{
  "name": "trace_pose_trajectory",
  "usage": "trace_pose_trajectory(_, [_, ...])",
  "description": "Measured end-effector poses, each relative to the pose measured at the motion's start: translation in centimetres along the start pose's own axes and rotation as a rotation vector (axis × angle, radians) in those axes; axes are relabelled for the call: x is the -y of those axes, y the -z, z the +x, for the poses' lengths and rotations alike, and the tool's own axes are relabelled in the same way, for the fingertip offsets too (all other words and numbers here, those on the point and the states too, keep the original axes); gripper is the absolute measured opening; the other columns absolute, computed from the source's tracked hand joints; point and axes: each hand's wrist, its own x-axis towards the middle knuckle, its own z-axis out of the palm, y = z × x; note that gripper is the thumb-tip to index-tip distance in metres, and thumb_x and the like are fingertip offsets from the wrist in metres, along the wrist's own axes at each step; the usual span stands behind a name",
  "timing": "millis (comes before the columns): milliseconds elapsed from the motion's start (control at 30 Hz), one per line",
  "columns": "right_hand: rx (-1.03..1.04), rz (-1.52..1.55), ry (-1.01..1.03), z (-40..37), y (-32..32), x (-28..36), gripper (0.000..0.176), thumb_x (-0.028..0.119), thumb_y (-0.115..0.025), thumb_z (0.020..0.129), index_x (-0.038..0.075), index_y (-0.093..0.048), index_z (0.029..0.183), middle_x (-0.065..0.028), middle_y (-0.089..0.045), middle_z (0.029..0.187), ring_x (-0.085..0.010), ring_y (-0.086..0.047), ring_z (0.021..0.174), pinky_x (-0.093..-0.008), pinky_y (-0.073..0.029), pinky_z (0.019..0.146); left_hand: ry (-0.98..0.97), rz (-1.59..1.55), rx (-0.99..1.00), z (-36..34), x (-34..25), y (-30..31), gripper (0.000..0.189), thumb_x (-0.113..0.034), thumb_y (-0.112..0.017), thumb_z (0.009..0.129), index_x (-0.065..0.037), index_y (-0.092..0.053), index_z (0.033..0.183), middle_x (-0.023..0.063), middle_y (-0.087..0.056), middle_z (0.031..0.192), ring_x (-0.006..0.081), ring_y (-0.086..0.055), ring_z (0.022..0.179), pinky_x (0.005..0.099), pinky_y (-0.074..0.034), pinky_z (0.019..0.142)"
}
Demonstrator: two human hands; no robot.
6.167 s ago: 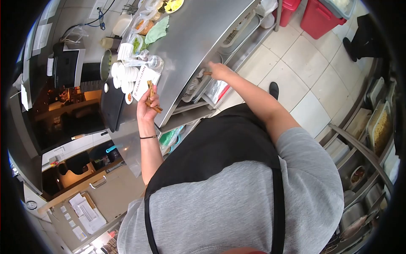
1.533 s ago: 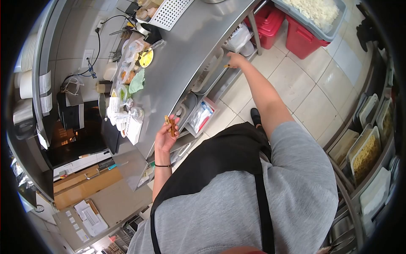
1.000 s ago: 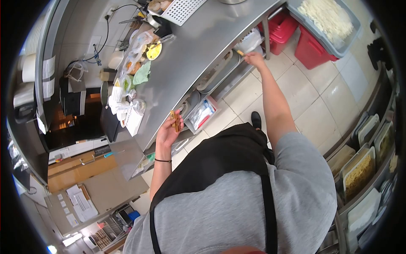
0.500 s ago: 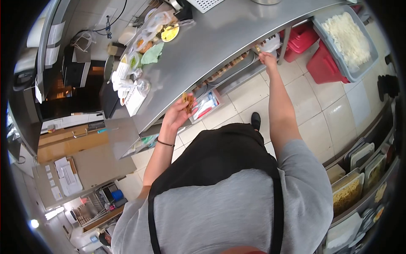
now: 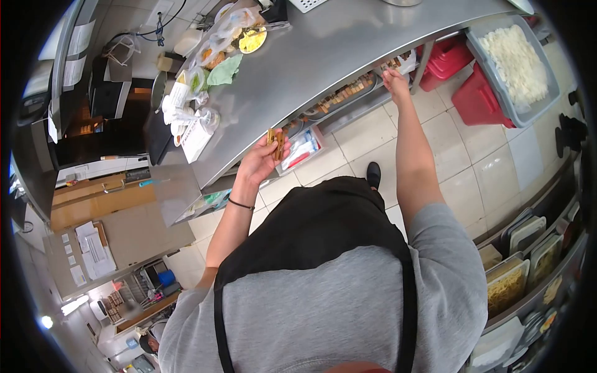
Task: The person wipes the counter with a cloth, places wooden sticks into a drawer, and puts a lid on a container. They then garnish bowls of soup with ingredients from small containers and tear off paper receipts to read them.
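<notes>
Small brown stick-like pieces (image 5: 277,142) lie in my left hand (image 5: 264,156), its fingers curled round them just beyond the steel counter's front edge. My right hand (image 5: 395,82) reaches to the shelf under the counter, fingers pressed together at a row of small brown and pale pieces (image 5: 403,61); whatever the fingertips hold is too small to make out. A longer row of similar pieces (image 5: 344,95) stands in a tray on that shelf, between my two hands.
Bagged food, a green cloth (image 5: 225,70) and a bowl of yellow food (image 5: 252,41) stand on the steel counter (image 5: 292,68). Red bins (image 5: 477,96) and a grey tub of white food (image 5: 516,62) are at right. Another person's head (image 5: 149,343) shows at lower left.
The view has shifted slightly. More of the row of pieces in the under-counter tray shows. My left hand still holds its brown pieces, and my right hand stays at the shelf.
</notes>
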Motion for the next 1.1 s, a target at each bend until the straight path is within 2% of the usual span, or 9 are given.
trace_pose_trajectory(200, [-0.025, -0.054, -0.022, -0.2, -0.4, 0.3, 0.032, 0.016, -0.062, 0.078, 0.008, -0.054, 0.108, 0.0002, -0.06, 0.081, -0.0055, -0.053, 0.066, -0.0184, -0.043, 0.057, 0.015, -0.032, 0.027, 0.0, -0.5, -0.5, 0.034, -0.005, -0.047, 0.084, -0.008, -0.042, 0.118, 0.01, -0.049, 0.112, 0.0194, -0.052, 0.099, 0.0372, -0.045, 0.083])
trace_pose_trajectory(367, [-0.158, -0.172, -0.077, 0.4, 0.3, -2.7, 0.012, 0.011, -0.051, 0.08, 0.007, -0.06, 0.089, 0.0001, -0.059, 0.071, -0.0056, -0.05, 0.053, -0.018, -0.04, 0.046, -0.035, -0.093, 0.004, -0.9, -1.1, -0.6, 0.034, 0.001, -0.042, 0.084, -0.004, -0.043, 0.118, 0.0146, -0.047, 0.117, 0.0233, -0.049, 0.105, 0.0403, -0.042, 0.088])
trace_pose_trajectory(433, [0.023, -0.299, -0.136, -2.6, -0.7, -3.1, 0.015, 0.011, -0.049, 0.081, 0.006, -0.061, 0.088, -0.0004, -0.059, 0.071, -0.0058, -0.05, 0.053, -0.0177, -0.04, 0.045, -0.066, -0.108, 0.067, -1.0, -1.2, -0.4, 0.037, -0.001, -0.043, 0.084, -0.004, -0.04, 0.121, 0.0139, -0.045, 0.121, 0.0222, -0.048, 0.108, 0.0366, -0.044, 0.087])
trace_pose_trajectory(567, [0.477, -0.458, -0.197, -11.6, -7.4, -2.4, 0.018, 0.017, -0.05, 0.082, 0.008, -0.062, 0.091, 0.0011, -0.059, 0.075, -0.0051, -0.051, 0.065, -0.0189, -0.04, 0.058, -0.096, -0.104, 0.046, -0.8, -0.9, 0.0, 0.036, 0.001, -0.044, 0.084, 0.0, -0.041, 0.12, 0.0145, -0.045, 0.12, 0.0231, -0.049, 0.107, 0.0332, -0.045, 0.087])
trace_pose_trajectory(700, [0.831, -0.311, -0.312, -21.6, -15.1, -2.6, 0.026, 0.031, -0.053, 0.084, 0.007, -0.061, 0.091, 0.0001, -0.059, 0.08, -0.0083, -0.053, 0.075, -0.0232, -0.043, 0.066, -0.109, 0.036, -0.05, -0.1, 1.1, 0.3, 0.029, -0.001, -0.049, 0.083, 0.001, -0.048, 0.112, 0.0108, -0.052, 0.11, 0.0193, -0.052, 0.101, 0.0295, -0.046, 0.085])
trace_pose_trajectory(767, [0.798, -0.069, -0.354, -24.1, -16.1, -2.2, 0.029, 0.028, -0.057, 0.082, 0.002, -0.06, 0.094, -0.0086, -0.058, 0.089, -0.0196, -0.058, 0.08, -0.0325, -0.05, 0.068, -0.07, 0.118, -0.071, 0.2, 2.4, 0.8, 0.026, -0.002, -0.05, 0.083, 0.001, -0.05, 0.109, 0.0091, -0.054, 0.106, 0.0177, -0.053, 0.099, 0.0292, -0.046, 0.085])
trace_pose_trajectory(867, [0.704, 0.046, -0.415, -24.9, -15.5, -3.3, 0.029, 0.027, -0.058, 0.08, 0.002, -0.058, 0.096, -0.0096, -0.056, 0.092, -0.0215, -0.059, 0.082, -0.0339, -0.051, 0.071, -0.067, 0.257, -0.13, -0.3, 3.3, 0.8, 0.025, -0.012, -0.054, 0.083, 0.0, -0.053, 0.105, 0.0064, -0.056, 0.101, 0.0148, -0.053, 0.095, 0.0292, -0.044, 0.082])
trace_pose_trajectory(1033, [0.555, 0.004, -0.484, -20.9, -11.7, -7.6, 0.023, 0.02, -0.058, 0.08, 0.004, -0.055, 0.096, -0.0079, -0.055, 0.091, -0.018, -0.059, 0.077, -0.029, -0.05, 0.067, 0.004, 0.309, -0.227, -1.5, 3.6, 2.7, 0.03, -0.019, -0.053, 0.084, -0.003, -0.05, 0.109, 0.0091, -0.053, 0.106, 0.0166, -0.051, 0.097, 0.0327, -0.043, 0.083])
trace_pose_trajectory(1100, [0.58, -0.244, -0.339, -19.0, -10.1, -9.1, 0.02, 0.015, -0.059, 0.079, 0.003, -0.056, 0.094, -0.0052, -0.057, 0.083, -0.0129, -0.056, 0.07, -0.0252, -0.048, 0.063, 0.001, 0.224, -0.206, -1.9, 3.4, 3.7, 0.032, -0.02, -0.052, 0.085, -0.003, -0.048, 0.112, 0.01, -0.053, 0.108, 0.0171, -0.052, 0.097, 0.0316, -0.043, 0.083])
